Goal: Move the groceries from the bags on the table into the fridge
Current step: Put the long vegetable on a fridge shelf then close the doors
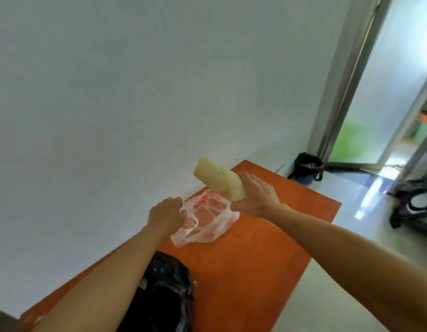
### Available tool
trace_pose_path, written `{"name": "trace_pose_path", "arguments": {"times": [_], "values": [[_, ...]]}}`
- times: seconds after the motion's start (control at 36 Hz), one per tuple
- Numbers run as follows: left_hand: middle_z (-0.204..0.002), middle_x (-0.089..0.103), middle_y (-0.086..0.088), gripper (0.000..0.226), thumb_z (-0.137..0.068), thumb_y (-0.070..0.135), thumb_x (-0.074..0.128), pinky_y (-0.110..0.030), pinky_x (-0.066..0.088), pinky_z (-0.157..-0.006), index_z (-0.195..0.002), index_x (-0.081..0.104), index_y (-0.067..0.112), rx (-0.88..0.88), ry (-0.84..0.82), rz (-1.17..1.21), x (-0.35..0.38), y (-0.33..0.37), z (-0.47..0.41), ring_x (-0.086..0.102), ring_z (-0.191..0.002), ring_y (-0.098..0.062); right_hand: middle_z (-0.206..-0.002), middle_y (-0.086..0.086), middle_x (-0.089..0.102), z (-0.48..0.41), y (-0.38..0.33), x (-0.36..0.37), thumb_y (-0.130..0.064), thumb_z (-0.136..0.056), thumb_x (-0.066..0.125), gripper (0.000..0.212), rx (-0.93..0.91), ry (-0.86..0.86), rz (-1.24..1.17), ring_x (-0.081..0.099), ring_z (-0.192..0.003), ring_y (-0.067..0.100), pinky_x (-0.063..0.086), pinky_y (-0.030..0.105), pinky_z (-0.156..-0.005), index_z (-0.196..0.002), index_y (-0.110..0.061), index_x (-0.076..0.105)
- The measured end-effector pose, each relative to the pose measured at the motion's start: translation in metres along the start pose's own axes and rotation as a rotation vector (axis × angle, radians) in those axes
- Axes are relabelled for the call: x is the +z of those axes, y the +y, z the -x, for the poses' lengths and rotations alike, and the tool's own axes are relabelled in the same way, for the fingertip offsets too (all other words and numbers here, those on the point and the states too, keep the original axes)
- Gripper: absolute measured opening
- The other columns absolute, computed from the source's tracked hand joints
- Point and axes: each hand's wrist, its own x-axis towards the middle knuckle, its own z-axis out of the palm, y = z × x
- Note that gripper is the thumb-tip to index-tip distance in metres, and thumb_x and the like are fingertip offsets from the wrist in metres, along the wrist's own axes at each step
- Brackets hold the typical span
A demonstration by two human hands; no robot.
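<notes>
- Nearest me, the crumpled black plastic bag (164, 295) lies on the orange tabletop (267, 248), probably awaiting its turn.
- My left hand (166, 215) pinches the thin translucent pink-white plastic bag (205, 221) at its rim, likely to keep it from lifting.
- My right hand (255, 195) curls round one end of the pale yellow cylindrical vegetable chunk (217, 179). It is smooth and blunt-cut, raised just above that bag. No fridge is in view.

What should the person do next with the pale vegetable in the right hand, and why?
Probably release the clear plastic bag from the left hand: the right hand already holds the pale vegetable lifted free above it, ready to carry away.
</notes>
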Motion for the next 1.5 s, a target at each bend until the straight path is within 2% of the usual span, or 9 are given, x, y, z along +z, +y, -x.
{"name": "trace_pose_path", "arguments": {"times": [0.11, 0.36, 0.5, 0.72, 0.89, 1.08, 1.22, 1.33, 1.5], "values": [[-0.122, 0.062, 0.001, 0.032, -0.098, 0.039, 0.046, -0.034, 0.049, -0.088, -0.126, 0.055, 0.025, 0.184, -0.032, -0.025, 0.01, 0.096, -0.013, 0.06, -0.107, -0.019, -0.11, -0.005, 0.056, 0.049, 0.093, -0.048, -0.06, -0.056, 0.074, 0.086, 0.13, 0.016, 0.137, 0.055, -0.091, 0.017, 0.045, 0.033, -0.071, -0.129, -0.03, 0.04], [-0.105, 0.062, 0.0, 0.027, -0.096, 0.039, 0.047, -0.035, 0.051, -0.077, -0.11, 0.059, 0.02, 0.487, -0.007, 0.025, 0.041, 0.364, -0.015, 0.059, -0.092, -0.019, -0.106, 0.001, 0.057, 0.189, 0.298, -0.176, -0.058, -0.062, 0.072, 0.081, 0.441, 0.044, 0.346, 0.055, -0.086, 0.023, 0.042, 0.034, -0.07, -0.127, -0.027, 0.035], [-0.114, 0.061, -0.003, 0.028, -0.096, 0.038, 0.049, -0.032, 0.043, -0.073, -0.114, 0.059, 0.019, 0.637, -0.058, 0.056, 0.058, 0.523, 0.015, 0.06, -0.101, -0.023, -0.103, 0.001, 0.059, 0.274, 0.397, -0.242, -0.059, -0.056, 0.071, 0.08, 0.613, 0.074, 0.375, 0.058, -0.083, 0.023, 0.052, 0.037, -0.073, -0.121, -0.027, 0.036], [-0.121, 0.061, -0.004, 0.034, -0.095, 0.041, 0.05, -0.032, 0.045, -0.079, -0.122, 0.058, 0.022, 0.845, -0.06, 0.04, 0.066, 0.72, 0.024, 0.059, -0.105, -0.024, -0.102, 0.004, 0.058, 0.367, 0.524, -0.326, -0.056, -0.065, 0.071, 0.08, 0.818, 0.128, 0.425, 0.052, -0.076, 0.023, 0.044, 0.033, -0.066, -0.129, -0.027, 0.033], [-0.124, 0.059, -0.003, 0.033, -0.096, 0.041, 0.047, -0.033, 0.046, -0.083, -0.122, 0.056, 0.023, 0.982, -0.039, 0.005, 0.081, 0.867, 0.01, 0.058, -0.109, -0.025, -0.107, 0.003, 0.06, 0.408, 0.63, -0.376, -0.061, -0.066, 0.069, 0.08, 0.91, 0.168, 0.461, 0.059, -0.083, 0.023, 0.053, 0.038, -0.072, -0.129, -0.028, 0.031], [-0.109, 0.063, -0.004, 0.021, -0.097, 0.032, 0.045, -0.028, 0.036, -0.066, -0.107, 0.058, 0.018, 1.162, -0.044, 0.057, 0.096, 1.053, -0.011, 0.058, -0.087, -0.022, -0.111, 0.002, 0.061, 0.434, 0.754, -0.454, -0.054, -0.069, 0.074, 0.079, 1.008, 0.23, 0.51, 0.051, -0.083, 0.021, 0.036, 0.029, -0.067, -0.133, -0.027, 0.037], [-0.098, 0.06, -0.004, 0.02, -0.095, 0.039, 0.047, -0.039, 0.052, -0.075, -0.094, 0.055, 0.02, 1.298, 0.014, 0.119, 0.07, 1.192, -0.032, 0.059, -0.084, -0.023, -0.114, 0.003, 0.059, 0.447, 0.831, -0.531, -0.057, -0.07, 0.071, 0.078, 1.097, 0.318, 0.581, 0.055, -0.088, 0.021, 0.037, 0.029, -0.068, -0.133, -0.028, 0.035], [-0.103, 0.06, -0.003, 0.023, -0.096, 0.037, 0.047, -0.035, 0.044, -0.068, -0.101, 0.057, 0.017, 1.394, 0.036, 0.083, 0.065, 1.284, -0.025, 0.059, -0.089, -0.025, -0.113, 0.0, 0.058, 0.469, 0.887, -0.577, -0.062, -0.065, 0.069, 0.082, 1.176, 0.357, 0.615, 0.061, -0.09, 0.024, 0.048, 0.033, -0.071, -0.132, -0.032, 0.033], [-0.115, 0.059, -0.006, 0.032, -0.097, 0.037, 0.046, -0.041, 0.052, -0.081, -0.118, 0.056, 0.015, 1.449, 0.062, 0.117, 0.062, 1.419, -0.02, 0.06, -0.098, -0.027, -0.115, 0.0, 0.05, 0.497, 0.98, -0.651, -0.062, -0.063, 0.071, 0.086, 1.209, 0.394, 0.66, 0.06, -0.094, 0.025, 0.053, 0.041, -0.077, -0.134, -0.032, 0.033]]}}
